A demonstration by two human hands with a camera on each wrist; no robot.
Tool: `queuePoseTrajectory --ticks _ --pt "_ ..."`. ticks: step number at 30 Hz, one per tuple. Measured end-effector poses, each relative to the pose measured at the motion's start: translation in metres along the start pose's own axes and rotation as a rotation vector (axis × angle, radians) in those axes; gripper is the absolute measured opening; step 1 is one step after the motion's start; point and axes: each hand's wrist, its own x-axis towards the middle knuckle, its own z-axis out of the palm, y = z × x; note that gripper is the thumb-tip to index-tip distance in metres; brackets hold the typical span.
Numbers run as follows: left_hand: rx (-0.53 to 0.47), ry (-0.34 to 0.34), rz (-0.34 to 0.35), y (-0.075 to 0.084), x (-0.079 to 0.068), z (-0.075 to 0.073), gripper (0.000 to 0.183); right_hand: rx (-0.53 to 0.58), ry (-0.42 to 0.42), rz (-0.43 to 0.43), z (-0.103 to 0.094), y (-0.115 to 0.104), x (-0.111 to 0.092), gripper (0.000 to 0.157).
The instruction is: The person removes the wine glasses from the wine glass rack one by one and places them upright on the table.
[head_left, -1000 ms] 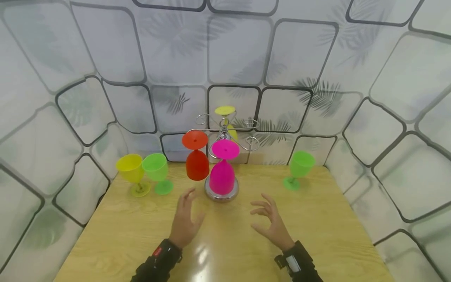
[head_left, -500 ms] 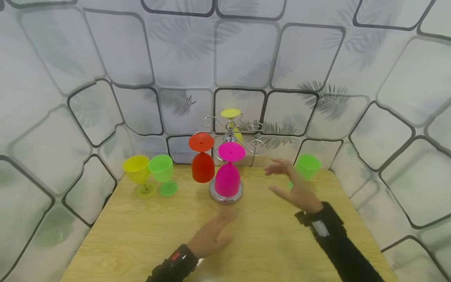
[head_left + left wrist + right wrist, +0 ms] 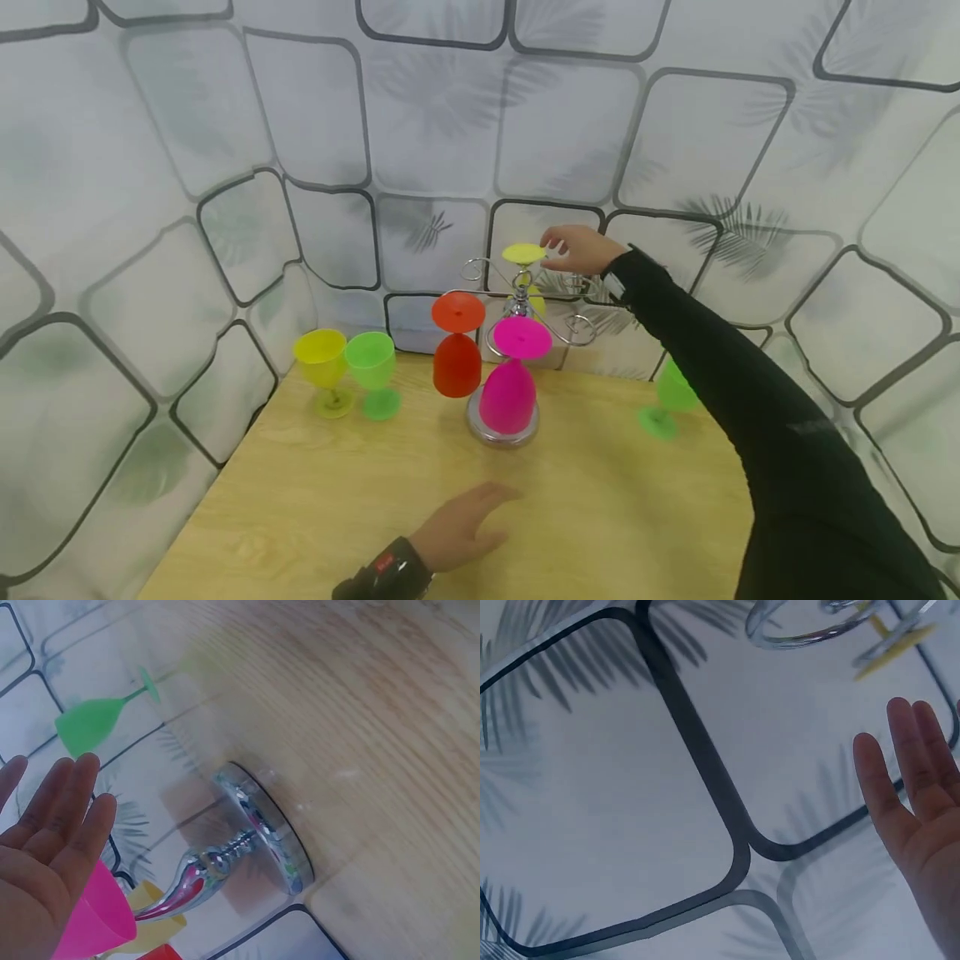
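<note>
A chrome goblet rack [image 3: 519, 307] with curling arms stands on the table, hung with upside-down goblets: a red goblet [image 3: 457, 367] at left, a pink goblet [image 3: 508, 398] in front, a yellow goblet [image 3: 523, 253] behind. My right hand [image 3: 577, 248] is raised beside the yellow goblet's foot, fingers reaching toward it. In the right wrist view its fingers [image 3: 870, 765] are extended, with a gap before the yellow foot [image 3: 894, 652]. My left hand [image 3: 465, 529] hovers low before the rack, fingers loosely extended, holding nothing.
An upright yellow goblet [image 3: 321, 358] and a green goblet [image 3: 371, 360] stand at the table's back left. Another green goblet [image 3: 675, 387] stands at right, partly covered by the right sleeve [image 3: 750, 400]. A patterned cloth wall [image 3: 435, 125] closes in the back and sides.
My right hand has risen from the table's front, past the right green goblet, up to the rack's top. The left hand has moved right and nearer the front. The head view has shifted left.
</note>
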Motion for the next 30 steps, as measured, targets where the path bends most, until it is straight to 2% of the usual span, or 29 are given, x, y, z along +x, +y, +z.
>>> queuePoseTrajectory --ticks 3,6,11,19,22,30 --pt "-0.030 0.009 -0.009 -0.001 -0.004 0.005 0.049 -0.062 -0.052 0.048 0.007 0.003 0.021 0.046" --pt "-0.059 0.013 -0.016 -0.002 -0.009 0.012 0.047 -0.095 -0.094 0.099 0.012 0.002 0.032 0.055" --pt "-0.076 -0.021 -0.043 -0.001 -0.015 0.021 0.044 -0.114 -0.148 0.203 0.019 0.000 0.036 0.067" --pt "-0.133 -0.070 -0.127 0.004 -0.018 0.023 0.043 -0.092 -0.144 0.247 0.026 -0.007 0.037 0.072" --pt "-0.137 -0.077 -0.130 0.005 -0.019 0.025 0.042 -0.092 -0.148 0.246 0.025 -0.006 0.034 0.071" --pt "-0.084 -0.050 -0.073 0.001 -0.017 0.027 0.042 -0.070 -0.136 0.266 0.017 0.006 0.028 0.070"
